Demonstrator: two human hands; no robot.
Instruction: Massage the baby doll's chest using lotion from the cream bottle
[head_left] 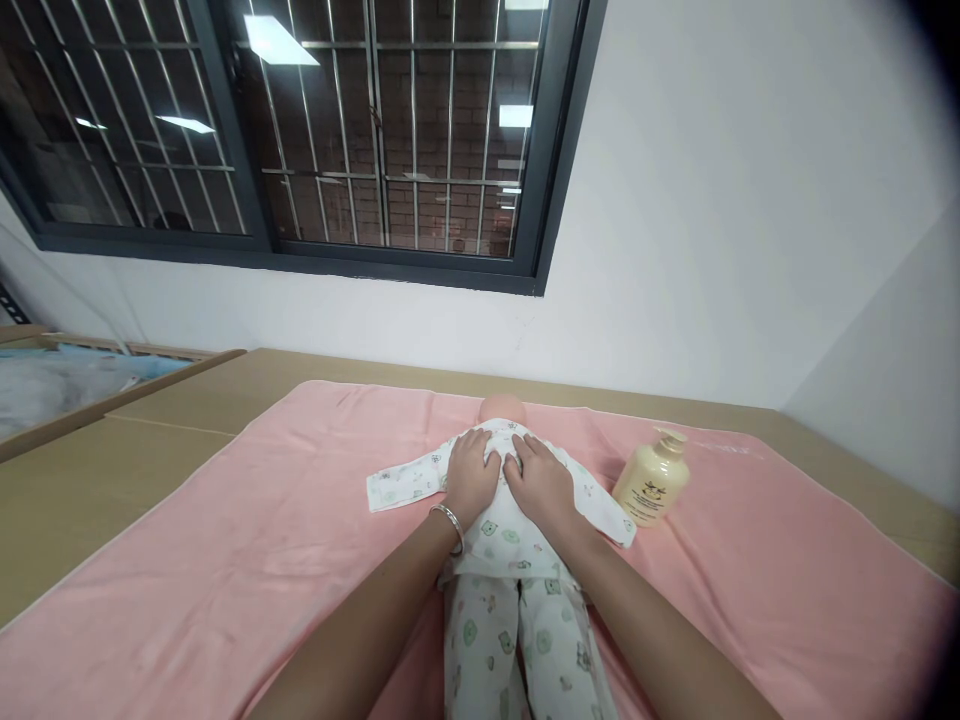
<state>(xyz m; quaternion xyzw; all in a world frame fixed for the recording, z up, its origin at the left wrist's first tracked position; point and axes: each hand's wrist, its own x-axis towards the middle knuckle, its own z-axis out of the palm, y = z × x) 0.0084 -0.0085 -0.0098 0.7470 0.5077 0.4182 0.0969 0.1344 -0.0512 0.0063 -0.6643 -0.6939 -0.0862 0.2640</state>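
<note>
A baby doll (504,408) in a white printed top (510,545) and matching trousers (484,640) lies on a pink blanket (300,520), its head toward the wall. Its sleeves reach out to both sides. My left hand (472,478) rests flat on the upper left of the top, with a silver bangle (450,525) at the wrist. On the upper right of the top lies my right hand (541,480), fingers stretched out. The thumbs are close together over the middle. Neither hand grasps anything. The doll's face cannot be seen.
A pale yellow pump bottle (651,480) stands on the blanket beside the right sleeve. Beneath the blanket is a tan surface (172,420) that meets the white wall (712,200). A barred window (390,130) is above. Clear plastic wrapping (75,385) lies at far left.
</note>
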